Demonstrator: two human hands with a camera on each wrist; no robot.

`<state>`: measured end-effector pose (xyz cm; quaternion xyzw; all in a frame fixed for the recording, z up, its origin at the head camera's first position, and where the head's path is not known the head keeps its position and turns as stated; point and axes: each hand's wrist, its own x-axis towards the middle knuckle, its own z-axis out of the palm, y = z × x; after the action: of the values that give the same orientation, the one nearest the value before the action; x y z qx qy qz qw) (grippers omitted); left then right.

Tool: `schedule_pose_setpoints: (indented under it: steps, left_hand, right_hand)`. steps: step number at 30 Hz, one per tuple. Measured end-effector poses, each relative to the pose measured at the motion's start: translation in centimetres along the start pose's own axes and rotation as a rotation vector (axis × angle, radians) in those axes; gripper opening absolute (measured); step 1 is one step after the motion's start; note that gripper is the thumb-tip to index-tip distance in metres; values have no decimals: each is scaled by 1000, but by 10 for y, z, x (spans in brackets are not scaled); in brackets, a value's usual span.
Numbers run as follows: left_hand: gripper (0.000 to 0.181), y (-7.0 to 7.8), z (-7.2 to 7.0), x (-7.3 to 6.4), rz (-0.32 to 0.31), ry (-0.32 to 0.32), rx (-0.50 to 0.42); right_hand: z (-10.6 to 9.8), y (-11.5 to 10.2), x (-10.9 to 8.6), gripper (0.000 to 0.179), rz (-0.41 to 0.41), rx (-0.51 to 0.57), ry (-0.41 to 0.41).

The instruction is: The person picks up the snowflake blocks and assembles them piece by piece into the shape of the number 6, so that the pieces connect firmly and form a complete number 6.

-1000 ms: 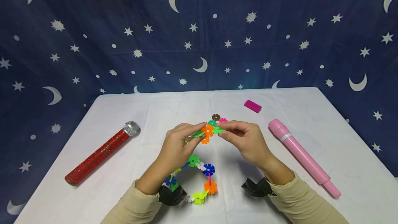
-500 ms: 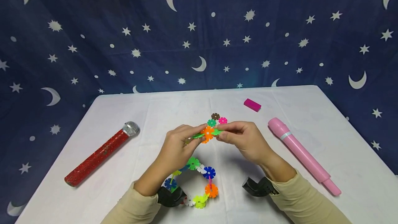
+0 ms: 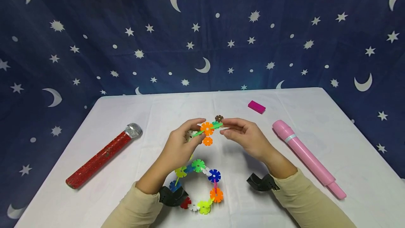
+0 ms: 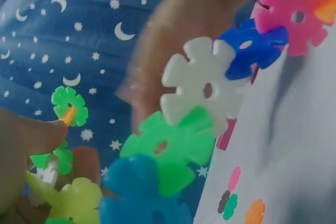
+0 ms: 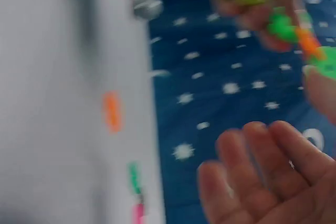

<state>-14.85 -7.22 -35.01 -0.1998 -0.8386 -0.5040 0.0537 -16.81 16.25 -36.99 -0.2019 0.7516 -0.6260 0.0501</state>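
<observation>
My left hand [image 3: 181,143] pinches a string of interlocked flower-shaped plastic discs. An orange disc [image 3: 207,128] stands face-on at its fingertips, with a green disc [image 4: 70,106] fitted to its far side. Beside that green disc is my right hand [image 3: 253,138], its fingers parted; the left wrist view shows a gap between them. More linked discs, including a white one [image 4: 199,85] and a pink one [image 4: 296,11], curve below in a loop. Whether the loop joins the held part is partly hidden by my left hand.
Loose discs lie beyond the hands: brown [image 3: 219,118], teal [image 3: 215,124], orange [image 3: 207,141] and pink [image 4: 234,178]. A red microphone [image 3: 101,157] lies left and a pink microphone-shaped toy [image 3: 310,159] right. A magenta block [image 3: 257,107] sits near the back edge.
My right fingers have come off the green disc and spread apart. The held discs have turned and risen slightly, so the green ones now show edge-on. The loop below has shifted a little.
</observation>
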Motion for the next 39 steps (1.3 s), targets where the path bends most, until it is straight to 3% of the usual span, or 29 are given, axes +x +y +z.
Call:
schedule_pose_setpoints:
  steps: [3,7,13,18,23,29,33,36,39]
  left_hand:
    - [46,-4,-4,4,-90,-25,-78]
    - [48,-8,-9,8,-141,-70,-168]
    - [50,-13,-14,11,-134,-105,-174]
    - [47,-14,-15,10,-109,-109,-158]
    - [44,-15,-15,9,-114,-96,-155]
    - [40,-16,-17,7,-118,-74,-134]
    - [41,-16,-19,7,-100,-72,-87]
    - [42,-15,-20,7,-93,-66,-73]
    - [39,-15,-21,6,-86,-55,-62]
  right_hand:
    - [3,17,6,42,56,-244,-23]
    - [9,35,14,47,91,-533,-101]
    - [21,42,23,56,48,-712,-345]
    - [25,38,20,55,79,-821,-402]
    - [19,32,14,40,73,-872,-330]
    - [17,34,14,32,-12,-883,-292]
    - [19,36,15,30,42,-895,-296]
    - [17,35,17,27,98,-854,-265]
    - [12,31,18,21,92,-725,-196]
